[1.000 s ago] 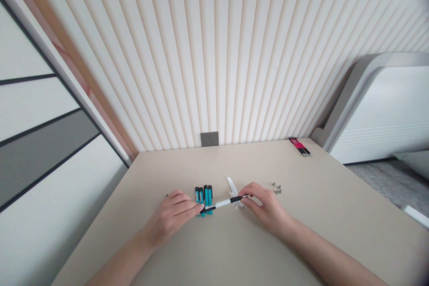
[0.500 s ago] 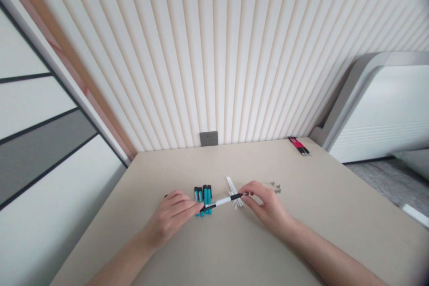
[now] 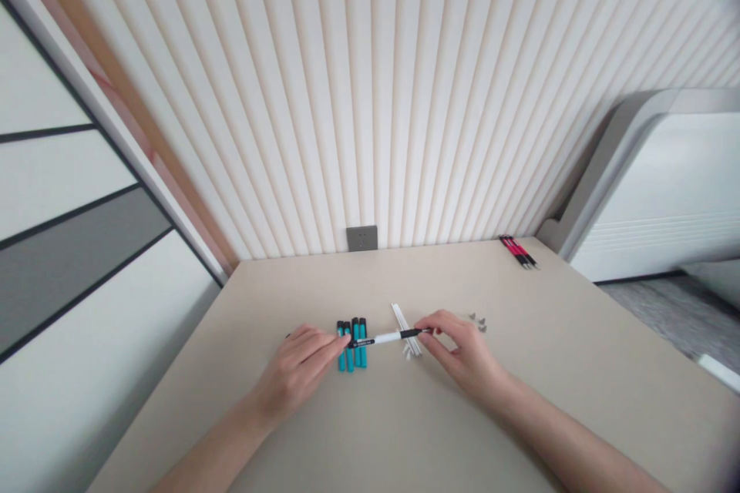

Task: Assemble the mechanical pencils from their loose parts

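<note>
A white pen with black ends [image 3: 386,337] is held level between both hands, just above the beige table [image 3: 405,431]. My left hand [image 3: 297,367] pinches its left black end with curled fingers. My right hand [image 3: 462,350] pinches the right black end between thumb and fingertips. Several teal pen barrels [image 3: 351,343] lie side by side on the table right under the pen's left end. A small bunch of white refill tubes [image 3: 405,323] lies behind the pen's right half.
A few tiny grey parts [image 3: 478,320] lie to the right of my right hand. Red and black pens [image 3: 519,252] rest at the table's far right corner. A ribbed wall with a grey socket [image 3: 361,238] stands behind. A white unit [image 3: 653,192] sits at the right.
Both hands have lifted the pen slightly away from me and levelled it; earlier its left end pointed lower. The parts on the table have not moved.
</note>
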The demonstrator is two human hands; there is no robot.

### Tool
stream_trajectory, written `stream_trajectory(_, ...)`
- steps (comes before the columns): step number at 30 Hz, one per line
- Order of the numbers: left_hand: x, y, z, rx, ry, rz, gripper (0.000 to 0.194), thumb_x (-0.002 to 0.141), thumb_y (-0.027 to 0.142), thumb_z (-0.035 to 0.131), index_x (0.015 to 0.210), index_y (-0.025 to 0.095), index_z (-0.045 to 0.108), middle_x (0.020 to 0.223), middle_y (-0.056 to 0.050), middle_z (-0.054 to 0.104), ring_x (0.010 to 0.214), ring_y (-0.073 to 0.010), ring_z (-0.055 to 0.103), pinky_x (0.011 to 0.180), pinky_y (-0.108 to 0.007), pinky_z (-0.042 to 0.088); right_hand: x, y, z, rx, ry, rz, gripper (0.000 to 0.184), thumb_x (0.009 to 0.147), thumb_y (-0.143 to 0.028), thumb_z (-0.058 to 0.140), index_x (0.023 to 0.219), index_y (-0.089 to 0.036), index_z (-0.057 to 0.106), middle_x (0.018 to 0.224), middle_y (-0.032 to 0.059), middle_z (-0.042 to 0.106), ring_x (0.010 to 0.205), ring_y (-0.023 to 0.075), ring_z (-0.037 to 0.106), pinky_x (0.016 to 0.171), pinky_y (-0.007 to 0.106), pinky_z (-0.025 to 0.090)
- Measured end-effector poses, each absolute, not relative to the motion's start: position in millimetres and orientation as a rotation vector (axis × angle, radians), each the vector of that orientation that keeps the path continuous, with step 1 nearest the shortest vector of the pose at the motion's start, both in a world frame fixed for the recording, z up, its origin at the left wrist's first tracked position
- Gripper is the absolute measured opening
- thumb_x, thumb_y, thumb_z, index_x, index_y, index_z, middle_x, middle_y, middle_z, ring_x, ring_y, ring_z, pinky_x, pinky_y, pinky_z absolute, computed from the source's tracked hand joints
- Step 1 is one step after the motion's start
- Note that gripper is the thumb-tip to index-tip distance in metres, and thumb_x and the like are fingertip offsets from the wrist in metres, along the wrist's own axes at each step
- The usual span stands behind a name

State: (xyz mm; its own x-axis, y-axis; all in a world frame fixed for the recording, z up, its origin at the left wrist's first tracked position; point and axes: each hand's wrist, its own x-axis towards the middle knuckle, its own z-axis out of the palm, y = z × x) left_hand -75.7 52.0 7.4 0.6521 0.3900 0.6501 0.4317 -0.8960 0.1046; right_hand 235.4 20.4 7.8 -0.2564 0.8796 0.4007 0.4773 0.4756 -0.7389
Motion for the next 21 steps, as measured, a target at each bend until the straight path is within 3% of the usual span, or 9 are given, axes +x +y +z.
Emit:
stream_trajectory(11, -70.3, 45.9, 8.5, -2.820, -0.782, -1.032, 0.030, 0.092, 0.021, 0.061, 0.122, 0.016, 0.058, 0.092, -0.007, 0.068, 0.084, -0.0185, 0.063, 0.081, -0.034, 0.051, 233.8, 20.5, 6.6, -1.091, -1.895, 0.599, 0.013, 0.094, -0.022, 0.056, 0.100, -0.022, 0.067, 0.089, 0.0044, 0.068, 0.083, 0.0174, 0.062, 0.076, 0.029, 0.048)
stream_trajectory(21, -68.7, 46.8, 10.1, -2.854, -0.860, -1.003, 0.022, 0.097, 0.017, 0.053, 0.117, 0.017, 0.059, 0.089, -0.005, 0.065, 0.079, -0.0172, 0.058, 0.075, -0.031, 0.047, 232.4, 17.9, 5.0, -0.990, -1.975, 0.567, 0.014, 0.094, -0.025, 0.059, 0.103, -0.021, 0.068, 0.086, 0.0054, 0.069, 0.081, 0.0178, 0.061, 0.073, 0.030, 0.048)
